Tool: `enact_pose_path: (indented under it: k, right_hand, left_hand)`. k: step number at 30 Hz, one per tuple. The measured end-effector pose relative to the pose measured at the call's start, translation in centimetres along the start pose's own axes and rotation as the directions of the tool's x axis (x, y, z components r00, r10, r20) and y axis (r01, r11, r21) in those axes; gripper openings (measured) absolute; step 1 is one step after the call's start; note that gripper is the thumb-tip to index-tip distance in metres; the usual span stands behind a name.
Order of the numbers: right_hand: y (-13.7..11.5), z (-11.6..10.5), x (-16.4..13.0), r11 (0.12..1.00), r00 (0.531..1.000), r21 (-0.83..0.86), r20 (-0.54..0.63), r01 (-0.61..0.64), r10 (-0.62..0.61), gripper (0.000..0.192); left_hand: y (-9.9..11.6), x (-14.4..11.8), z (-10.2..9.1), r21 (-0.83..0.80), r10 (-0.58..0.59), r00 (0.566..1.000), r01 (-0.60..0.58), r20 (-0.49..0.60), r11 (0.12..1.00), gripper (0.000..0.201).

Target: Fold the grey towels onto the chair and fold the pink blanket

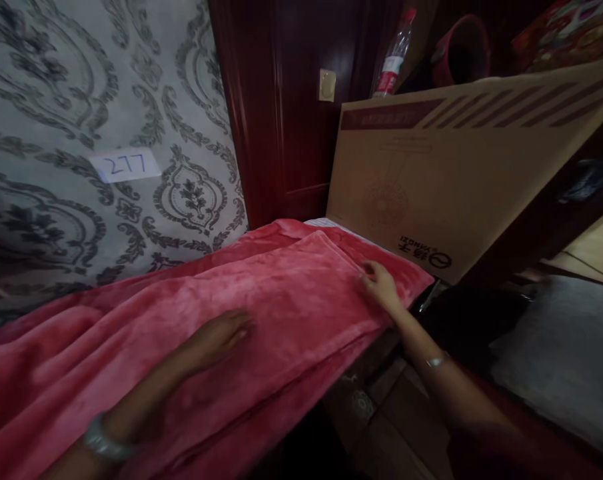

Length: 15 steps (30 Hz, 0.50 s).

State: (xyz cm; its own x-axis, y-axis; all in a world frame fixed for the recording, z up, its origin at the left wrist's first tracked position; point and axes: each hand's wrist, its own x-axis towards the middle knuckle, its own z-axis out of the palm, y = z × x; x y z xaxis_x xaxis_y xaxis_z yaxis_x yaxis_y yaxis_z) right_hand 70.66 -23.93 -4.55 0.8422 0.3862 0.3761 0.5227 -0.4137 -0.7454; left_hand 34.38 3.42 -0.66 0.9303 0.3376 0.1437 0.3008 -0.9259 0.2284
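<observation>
The room is dim. Soft light falls from the upper left on the patterned wall and the pink blanket, so these are the brightest parts. The cardboard box gets some light too. The lower right corner and the dark wood door sink into deep shadow. The left hand looks dark and a bit blurry. The right hand is soft too. Straight lines bend near the edges, like the top of the box. Nothing shines with glare. Small details look grainy and smeared.
</observation>
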Motion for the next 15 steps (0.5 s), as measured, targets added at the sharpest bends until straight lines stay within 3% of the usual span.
enact_pose_path:
  k: [3,6,10,15]
  right_hand:
    - [-2.2,3.1,5.2,0.997,0.995,-0.008,0.068,-0.076,0.076,0.034]
    - [-3.0,5.9,10.3,0.99,0.986,-0.031,0.085,-0.14,0.143,0.026]
    - [-3.1,9.2,15.4,0.984,0.977,-0.04,0.118,-0.173,0.177,0.024]
    - [-2.3,12.4,18.4,0.992,0.963,0.002,0.239,-0.13,0.126,0.018]
  left_hand:
    - [1.0,6.2,0.7,-0.052,0.136,0.99,-0.135,0.021,0.989,0.048]
    - [1.4,10.0,2.3,0.01,0.147,0.989,-0.147,0.029,0.989,0.054]
    - [1.1,11.1,5.2,0.108,0.09,0.996,-0.089,-0.004,0.99,0.057]
    - [0.4,10.5,6.9,0.127,0.133,0.989,-0.124,-0.063,0.984,0.057]
